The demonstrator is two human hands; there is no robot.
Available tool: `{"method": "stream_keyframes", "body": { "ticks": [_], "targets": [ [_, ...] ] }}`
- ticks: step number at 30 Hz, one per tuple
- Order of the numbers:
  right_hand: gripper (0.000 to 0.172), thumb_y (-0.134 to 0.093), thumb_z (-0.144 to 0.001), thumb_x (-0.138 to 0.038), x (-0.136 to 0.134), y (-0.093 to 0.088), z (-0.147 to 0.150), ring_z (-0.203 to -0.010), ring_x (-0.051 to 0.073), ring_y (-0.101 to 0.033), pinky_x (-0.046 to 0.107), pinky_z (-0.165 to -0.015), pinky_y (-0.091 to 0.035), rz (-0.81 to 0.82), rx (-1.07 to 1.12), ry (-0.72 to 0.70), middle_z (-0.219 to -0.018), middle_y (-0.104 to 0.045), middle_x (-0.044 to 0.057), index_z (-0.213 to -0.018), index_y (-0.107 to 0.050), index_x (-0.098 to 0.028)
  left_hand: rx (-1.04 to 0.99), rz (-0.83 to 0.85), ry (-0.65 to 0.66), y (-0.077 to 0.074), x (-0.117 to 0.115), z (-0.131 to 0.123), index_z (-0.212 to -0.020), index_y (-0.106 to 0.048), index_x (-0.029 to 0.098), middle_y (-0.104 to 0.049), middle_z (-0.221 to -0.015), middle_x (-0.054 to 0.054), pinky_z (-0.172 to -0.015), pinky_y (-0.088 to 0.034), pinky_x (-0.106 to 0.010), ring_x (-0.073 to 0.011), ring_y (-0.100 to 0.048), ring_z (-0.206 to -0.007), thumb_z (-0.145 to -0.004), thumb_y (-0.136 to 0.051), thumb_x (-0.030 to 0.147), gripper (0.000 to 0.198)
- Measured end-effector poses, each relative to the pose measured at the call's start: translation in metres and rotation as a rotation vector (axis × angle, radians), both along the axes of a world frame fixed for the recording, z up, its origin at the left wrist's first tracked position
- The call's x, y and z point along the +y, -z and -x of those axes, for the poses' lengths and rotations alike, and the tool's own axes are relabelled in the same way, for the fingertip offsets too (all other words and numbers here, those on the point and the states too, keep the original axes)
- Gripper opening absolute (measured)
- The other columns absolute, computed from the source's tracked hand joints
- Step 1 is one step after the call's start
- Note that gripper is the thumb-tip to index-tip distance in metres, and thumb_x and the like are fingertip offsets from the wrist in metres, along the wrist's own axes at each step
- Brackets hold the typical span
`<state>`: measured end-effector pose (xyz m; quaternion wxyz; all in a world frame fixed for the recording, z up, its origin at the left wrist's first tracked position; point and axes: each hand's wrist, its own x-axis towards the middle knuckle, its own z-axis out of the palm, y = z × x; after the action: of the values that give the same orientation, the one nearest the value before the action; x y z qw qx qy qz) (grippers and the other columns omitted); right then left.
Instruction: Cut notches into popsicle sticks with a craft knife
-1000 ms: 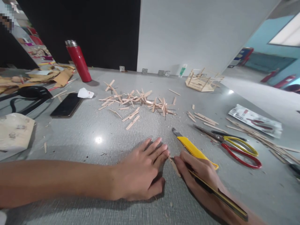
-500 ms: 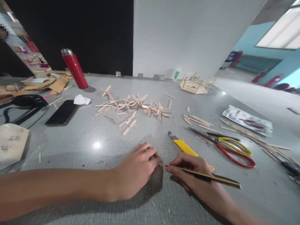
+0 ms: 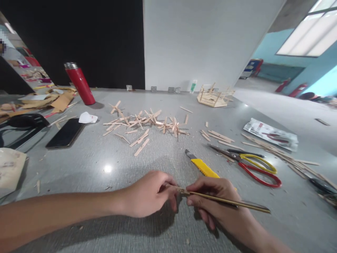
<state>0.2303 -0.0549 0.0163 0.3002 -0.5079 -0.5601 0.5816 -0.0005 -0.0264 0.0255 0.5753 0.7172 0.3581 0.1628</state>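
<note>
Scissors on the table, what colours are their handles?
The scissors have one red handle and one yellow handle, best seen in the head view.

No readable text. Silver packet, right of frame: red and dark print, too small to make out. Pale packet, left edge: faint marks, illegible. Small tube, upper middle right: green label, wording unclear. Crumpled white wrapper, left: faint reddish mark, unreadable.
</note>
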Motion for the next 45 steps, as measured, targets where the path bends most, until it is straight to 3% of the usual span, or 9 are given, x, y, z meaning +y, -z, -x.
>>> {"method": "stream_keyframes", "body": {
  "ticks": [4, 8, 12, 19, 26, 35, 40, 45],
  "targets": [
    [0.039, -0.078, -0.083, -0.054, -0.002, 0.0, 0.003, -0.035, 0.008, -0.051, 0.017, -0.035, -0.04, 0.023, 0.002, 0.041, -0.049, -0.062, -0.001, -0.094, -0.074, -0.017, -0.028, 0.099, 0.044, 0.001, 0.006, 0.0, -0.087, -0.064, 0.016, -0.075, -0.084, -0.003, -0.049, -0.042, -0.019, -0.0072, -0.053, -0.05, -0.104, -0.045, 0.028, 0.028],
    [0.045, -0.07, -0.085, -0.063, -0.003, 0.001, 0.01, -0.031, 0.007, -0.046, 0.017, -0.032, -0.034, -0.016, -0.02, 0.108, -0.045, -0.059, -0.002, -0.079, -0.067, -0.019, -0.053, 0.084, 0.055, 0.004, 0.005, -0.001, -0.087, -0.067, 0.016, -0.075, -0.082, -0.003, -0.049, -0.041, -0.017, -0.0069, -0.053, -0.052, -0.103, -0.045, 0.026, 0.029],
    [0.048, -0.063, -0.09, -0.064, -0.004, -0.002, 0.016, -0.028, 0.007, -0.044, 0.018, -0.031, -0.031, 0.013, -0.076, 0.092, -0.041, -0.057, -0.002, -0.069, -0.06, -0.02, -0.056, 0.066, 0.04, 0.005, 0.002, 0.0, -0.089, -0.068, 0.015, -0.074, -0.079, -0.002, -0.05, -0.041, -0.017, -0.0065, -0.052, -0.052, -0.103, -0.045, 0.023, 0.028],
    [0.048, -0.061, -0.092, -0.062, -0.004, -0.007, 0.018, -0.028, 0.007, -0.043, 0.019, -0.03, -0.031, 0.01, -0.067, 0.073, -0.042, -0.057, -0.003, -0.069, -0.058, -0.021, -0.072, 0.09, 0.033, 0.009, 0.002, 0.0, -0.089, -0.068, 0.015, -0.073, -0.077, -0.002, -0.051, -0.041, -0.018, -0.0074, -0.053, -0.054, -0.103, -0.046, 0.023, 0.026],
    [0.035, -0.065, -0.093, -0.056, -0.013, 0.008, 0.016, -0.04, 0.01, -0.051, 0.021, -0.038, -0.043, -0.194, -0.041, 0.146, -0.052, -0.059, -0.003, -0.087, -0.066, -0.021, -0.1, 0.129, 0.02, 0.007, 0.003, 0.0, -0.088, -0.066, 0.015, -0.071, -0.072, -0.002, -0.051, -0.042, -0.018, -0.009, -0.054, -0.055, -0.105, -0.044, 0.029, 0.031],
    [0.027, -0.063, -0.097, -0.047, -0.015, 0.01, 0.015, -0.043, 0.011, -0.054, 0.022, -0.041, -0.046, -0.363, -0.093, 0.152, -0.054, -0.061, -0.002, -0.088, -0.069, -0.022, -0.132, 0.161, -0.019, 0.009, 0.002, 0.001, -0.087, -0.063, 0.015, -0.071, -0.071, -0.003, -0.05, -0.043, -0.019, -0.0092, -0.053, -0.052, -0.105, -0.047, 0.038, 0.033],
    [0.025, -0.064, -0.098, -0.039, -0.016, 0.008, 0.009, -0.049, 0.01, -0.056, 0.022, -0.047, -0.044, -0.432, -0.233, -0.023, -0.06, -0.065, -0.001, -0.079, -0.067, -0.023, -0.118, 0.155, -0.018, 0.01, 0.002, 0.001, -0.086, -0.062, 0.016, -0.07, -0.071, -0.003, -0.049, -0.043, -0.02, -0.0093, -0.054, -0.052, -0.105, -0.046, 0.038, 0.034],
    [0.029, -0.053, -0.103, -0.041, -0.012, 0.005, 0.004, -0.053, 0.009, -0.055, 0.022, -0.05, -0.04, -0.29, -0.251, -0.194, -0.063, -0.061, -0.003, -0.082, -0.058, -0.022, -0.049, 0.193, 0.085, 0.005, 0.014, 0.005, -0.078, -0.059, 0.016, -0.064, -0.062, 0.0, -0.047, -0.043, -0.019, -0.0095, -0.056, -0.048, -0.102, -0.053, 0.035, 0.031]
  ]
}}
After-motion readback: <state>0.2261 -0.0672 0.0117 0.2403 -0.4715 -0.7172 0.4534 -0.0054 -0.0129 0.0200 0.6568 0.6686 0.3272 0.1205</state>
